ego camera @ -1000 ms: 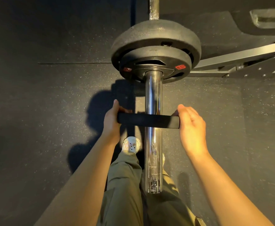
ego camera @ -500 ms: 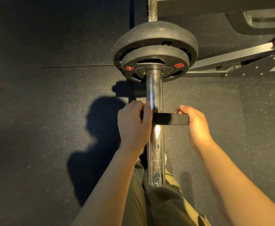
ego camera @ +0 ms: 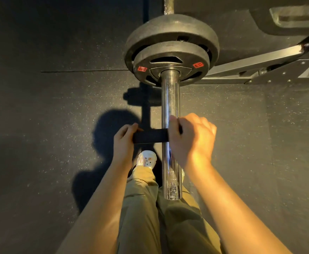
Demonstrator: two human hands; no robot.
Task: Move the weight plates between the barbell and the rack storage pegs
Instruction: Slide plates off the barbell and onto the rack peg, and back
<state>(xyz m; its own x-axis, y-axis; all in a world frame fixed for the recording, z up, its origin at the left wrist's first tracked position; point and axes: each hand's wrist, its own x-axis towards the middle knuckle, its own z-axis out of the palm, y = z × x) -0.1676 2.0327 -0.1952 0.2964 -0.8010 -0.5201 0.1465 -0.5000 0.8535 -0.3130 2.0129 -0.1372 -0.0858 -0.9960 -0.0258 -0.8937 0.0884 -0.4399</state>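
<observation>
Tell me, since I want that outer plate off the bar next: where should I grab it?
Take the smaller outer plate by its rim, one of the hands on each side, or hook fingers through the cut-out slots in its face. Come from the open sleeve end, where you stand: the larger plate blocks the back, and the plate can only slide off toward you.

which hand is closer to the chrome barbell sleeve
Right. The right hand is curled over the barbell sleeve, gripping the black strap there; the left hand pinches the strap's end, off to the sleeve's left.
</observation>
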